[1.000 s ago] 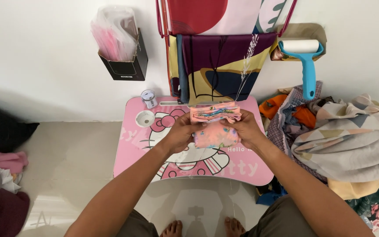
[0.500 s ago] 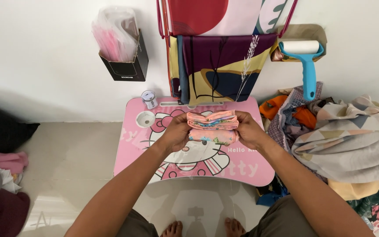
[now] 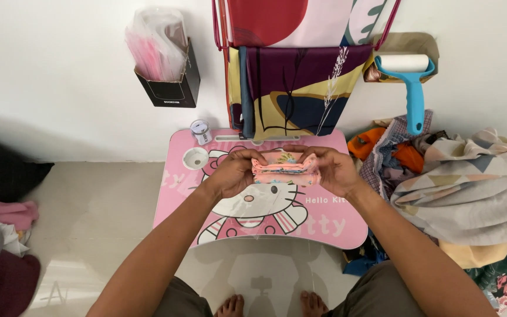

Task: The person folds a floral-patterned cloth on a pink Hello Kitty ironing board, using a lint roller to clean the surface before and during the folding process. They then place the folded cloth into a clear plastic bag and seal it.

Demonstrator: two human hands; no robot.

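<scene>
Both hands' grip, left hand (image 3: 235, 173) and right hand (image 3: 331, 170), closes on folded pink cloth (image 3: 284, 170); its underside seems hidden.

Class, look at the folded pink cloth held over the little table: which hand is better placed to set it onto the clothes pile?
Probably the right hand: it grips the folded pink cloth nearest the clothes pile.

1 head view, looking steeply down, close.
</scene>
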